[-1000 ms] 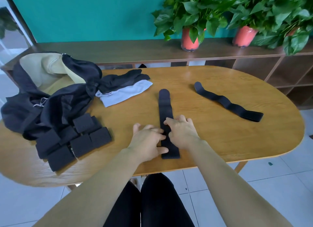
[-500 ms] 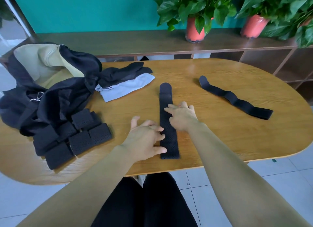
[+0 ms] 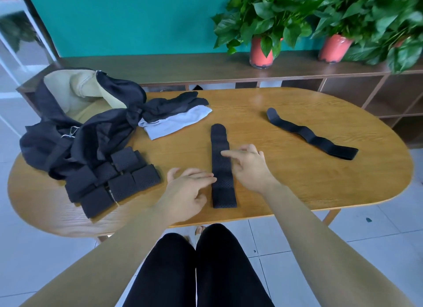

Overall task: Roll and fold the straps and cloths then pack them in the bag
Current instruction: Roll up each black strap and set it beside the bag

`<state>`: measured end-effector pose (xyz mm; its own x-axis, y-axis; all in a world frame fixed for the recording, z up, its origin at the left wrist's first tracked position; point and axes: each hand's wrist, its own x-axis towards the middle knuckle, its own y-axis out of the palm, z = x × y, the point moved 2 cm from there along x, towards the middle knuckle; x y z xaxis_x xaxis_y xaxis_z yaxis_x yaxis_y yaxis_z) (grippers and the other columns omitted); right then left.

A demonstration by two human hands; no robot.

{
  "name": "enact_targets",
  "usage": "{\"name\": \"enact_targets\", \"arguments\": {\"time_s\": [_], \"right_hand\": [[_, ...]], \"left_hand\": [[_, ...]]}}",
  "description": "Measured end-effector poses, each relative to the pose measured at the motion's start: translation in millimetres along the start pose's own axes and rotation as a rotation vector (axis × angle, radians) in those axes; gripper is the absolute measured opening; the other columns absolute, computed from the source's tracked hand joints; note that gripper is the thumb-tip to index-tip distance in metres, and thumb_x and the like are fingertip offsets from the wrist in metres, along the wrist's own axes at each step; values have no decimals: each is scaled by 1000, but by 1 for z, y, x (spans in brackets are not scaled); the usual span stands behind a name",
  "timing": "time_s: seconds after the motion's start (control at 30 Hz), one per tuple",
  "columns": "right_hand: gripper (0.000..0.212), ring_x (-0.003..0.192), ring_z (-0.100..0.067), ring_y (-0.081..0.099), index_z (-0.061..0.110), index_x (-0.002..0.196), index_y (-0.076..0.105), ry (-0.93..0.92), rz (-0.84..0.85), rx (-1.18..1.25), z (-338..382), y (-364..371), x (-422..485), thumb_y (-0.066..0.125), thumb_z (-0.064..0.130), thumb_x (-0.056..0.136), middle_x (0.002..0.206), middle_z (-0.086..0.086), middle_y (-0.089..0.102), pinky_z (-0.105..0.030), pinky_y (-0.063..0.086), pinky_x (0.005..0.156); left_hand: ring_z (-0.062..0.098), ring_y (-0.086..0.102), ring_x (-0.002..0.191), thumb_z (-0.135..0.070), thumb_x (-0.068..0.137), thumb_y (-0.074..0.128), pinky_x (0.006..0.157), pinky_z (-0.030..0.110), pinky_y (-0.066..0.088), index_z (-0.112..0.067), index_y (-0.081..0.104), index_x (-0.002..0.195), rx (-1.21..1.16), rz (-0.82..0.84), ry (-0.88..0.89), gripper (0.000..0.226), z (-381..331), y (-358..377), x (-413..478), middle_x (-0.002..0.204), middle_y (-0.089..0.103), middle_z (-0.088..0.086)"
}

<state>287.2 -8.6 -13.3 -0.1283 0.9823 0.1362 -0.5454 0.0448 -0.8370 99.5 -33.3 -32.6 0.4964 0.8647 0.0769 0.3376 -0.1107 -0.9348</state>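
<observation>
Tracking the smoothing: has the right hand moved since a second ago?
Yes: the right hand slid up the flat strap, away from the near table edge.

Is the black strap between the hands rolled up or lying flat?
Flat: the strap lies stretched out straight on the table, neither end rolled.

Flat black strap point(image 3: 222, 169) on the wooden table point(image 3: 286, 183) — left hand point(image 3: 187, 189) just beside its left edge, right hand point(image 3: 250, 168) over its middle, fingers point(image 3: 231, 154) loosely spread. Farther right, a wavy strap point(image 3: 311, 134); at left, open bag point(image 3: 91, 132), folded cloths point(image 3: 178, 120).
</observation>
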Motion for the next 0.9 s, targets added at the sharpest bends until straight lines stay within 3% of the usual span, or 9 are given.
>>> {"name": "enact_targets", "arguments": {"time_s": [0.07,0.23,0.37,0.47,0.57,0.7,0.9], "right_hand": [[61,113,-2,30,30,131,54,18,32,101,-1,0,-26,43,-7,83,118,10,50,-28,21,105],[70,115,-11,29,41,135,47,166,180,229,-14,19,-61,46,-1,79,125,13,40,-23,23,102],[51,117,-1,36,30,133,53,174,23,292,-14,28,-54,65,16,85,105,25,57,-29,25,107],[36,105,-6,57,25,119,64,302,-131,426,-18,37,-43,69,25,83,97,16,64,-36,44,100],[30,103,-13,59,24,112,66,379,-211,404,-16,44,-37,69,29,83,91,13,67,-40,48,93],[30,106,-18,57,21,112,66,393,-269,348,-12,47,-36,70,26,83,84,14,62,-43,45,94],[30,104,-17,58,21,112,67,395,-294,316,-13,49,-34,70,26,83,79,19,56,-42,46,93]], "left_hand": [[-1,21,137,-11,82,53,110,39,0,-34,41,142,8,48,26,65,-3,3,-6,145,40,-20],[1,25,135,-27,82,57,110,37,1,-33,31,147,-11,56,-48,71,-9,13,-10,140,46,-18],[3,35,128,-37,93,52,108,40,8,-34,33,145,-96,-56,-167,56,-9,15,-3,126,57,-23],[8,44,119,-40,97,46,103,41,16,-33,45,136,-78,-132,-243,39,-10,17,5,111,66,-20],[11,50,110,-36,97,48,92,36,17,-28,56,122,-52,-220,-306,27,-12,17,11,103,70,-15],[12,53,106,-36,96,51,90,36,17,-30,56,125,22,-252,-322,30,-14,19,19,98,70,-12],[11,51,109,-41,95,52,94,37,17,-34,39,142,115,-222,-284,50,-15,20,30,98,69,-14]]}}
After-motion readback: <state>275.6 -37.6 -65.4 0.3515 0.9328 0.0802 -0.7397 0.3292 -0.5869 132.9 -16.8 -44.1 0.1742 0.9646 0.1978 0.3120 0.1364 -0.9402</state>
